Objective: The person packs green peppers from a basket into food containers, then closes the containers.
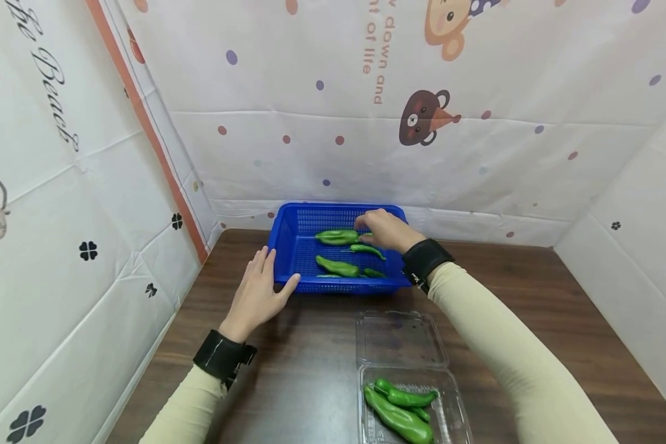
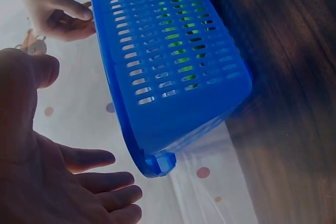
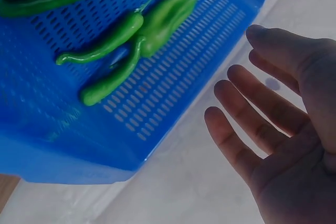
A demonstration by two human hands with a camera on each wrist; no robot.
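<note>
A blue plastic basket [image 1: 304,280] stands against the back wall with several long green peppers [image 1: 337,266] inside. My left hand [image 1: 257,295] is at its left front corner with fingers spread, and the left wrist view shows nothing in that palm. Above the basket's back right part hovers my right hand [image 1: 388,230]. In the right wrist view its fingers [image 3: 247,106] are loosely bent and hold nothing, apart from the peppers [image 3: 113,38]. Nearer to me, an opened clear plastic box [image 1: 456,401] holds more green peppers [image 1: 398,416].
The box's clear lid [image 1: 402,339] lies folded back toward the basket. Dark wood tabletop [image 1: 305,370] spreads beneath everything. White printed cloth [image 1: 311,154] hangs behind, and similar cloth lines the left and right sides.
</note>
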